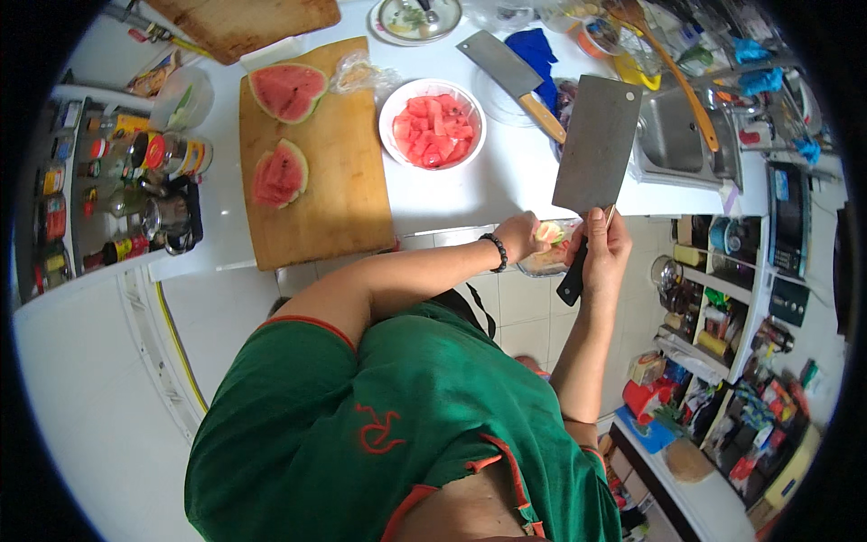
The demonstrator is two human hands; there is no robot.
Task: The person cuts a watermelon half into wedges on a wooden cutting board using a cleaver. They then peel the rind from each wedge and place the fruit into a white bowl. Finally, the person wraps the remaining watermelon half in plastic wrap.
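Observation:
My right hand [605, 251] is closed round the black handle of a cleaver [596, 140], whose broad grey blade points up and away. My left hand [517, 237], with a dark bead bracelet at the wrist, grips a piece of watermelon rind [548, 233] beside the cleaver's handle. Beneath both hands, past the counter's front edge, is a bin with a clear bag [542, 264], partly hidden. On the wooden cutting board [343, 199] lie a large watermelon wedge [287, 90] and a smaller cut piece [281, 173]. A white bowl [386, 135] holds red watermelon chunks.
Another cleaver [501, 63] with a wooden handle lies behind the bowl, near a blue cloth [533, 59]. The sink [673, 135] is at the right, with a wooden spatula [673, 68] above it. Jars [185, 154] crowd the left. A crumpled plastic bag [357, 74] touches the board.

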